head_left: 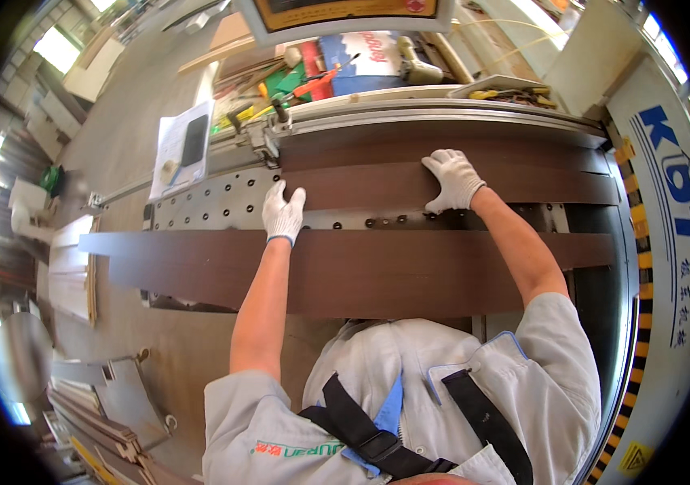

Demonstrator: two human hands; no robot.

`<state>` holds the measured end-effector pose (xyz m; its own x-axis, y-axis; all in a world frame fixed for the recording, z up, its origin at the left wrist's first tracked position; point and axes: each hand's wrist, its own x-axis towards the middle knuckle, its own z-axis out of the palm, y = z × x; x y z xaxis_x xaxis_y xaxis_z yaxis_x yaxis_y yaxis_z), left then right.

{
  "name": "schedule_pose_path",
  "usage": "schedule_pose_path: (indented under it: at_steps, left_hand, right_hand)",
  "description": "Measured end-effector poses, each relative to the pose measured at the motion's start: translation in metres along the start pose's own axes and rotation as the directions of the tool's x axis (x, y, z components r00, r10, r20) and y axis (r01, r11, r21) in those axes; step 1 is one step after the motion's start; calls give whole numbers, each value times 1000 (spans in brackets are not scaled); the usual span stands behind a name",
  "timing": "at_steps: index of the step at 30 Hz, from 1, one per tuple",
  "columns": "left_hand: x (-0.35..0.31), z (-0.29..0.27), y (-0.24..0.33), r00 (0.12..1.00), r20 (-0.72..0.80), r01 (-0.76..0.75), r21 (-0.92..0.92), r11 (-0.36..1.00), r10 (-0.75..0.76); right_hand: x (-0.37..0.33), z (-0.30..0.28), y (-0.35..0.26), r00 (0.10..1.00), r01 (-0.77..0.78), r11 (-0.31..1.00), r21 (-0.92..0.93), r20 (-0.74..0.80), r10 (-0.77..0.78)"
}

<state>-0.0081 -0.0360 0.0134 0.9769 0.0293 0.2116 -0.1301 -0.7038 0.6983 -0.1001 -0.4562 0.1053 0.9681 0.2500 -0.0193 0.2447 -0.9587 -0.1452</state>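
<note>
A narrow dark-brown board (365, 187) lies on the metal machine table. My left hand (282, 213), in a white knit glove, rests at its left end with fingers stretched out. My right hand (454, 181), gloved too, spreads across the same board, fingers toward its far edge and thumb by its near edge. Another brown board (442, 144) lies just behind, along the metal fence (458, 113). Closer to my body is a longer, wider brown board (361, 271), passing beneath my forearms and jutting past the table's left side.
A metal stop clamp (260, 141) sits on the fence's left part. Beside it are papers (168, 153) with a dark phone (194, 139). Hand tools and a tan power tool (419, 65) lie behind the fence. A white machine housing (668, 202) with yellow-black striping stands at right.
</note>
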Motion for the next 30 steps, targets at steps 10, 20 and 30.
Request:
schedule_pose_path:
  at_steps: [10,20,30]
  left_hand:
    - [32,8,39,950,29,302,155,941,-310]
    - [5,3,30,979,39,191,191,963,-202]
    - [-107,-19,133,610,782,727,-487,483,-129]
  right_hand:
    - [32,46,29,997,-33,999,-19,-66,31]
    - [37,-11,42,944,-10,998,-69,329,32]
    - [17,-54,16,961,191,978,-84,217,-169]
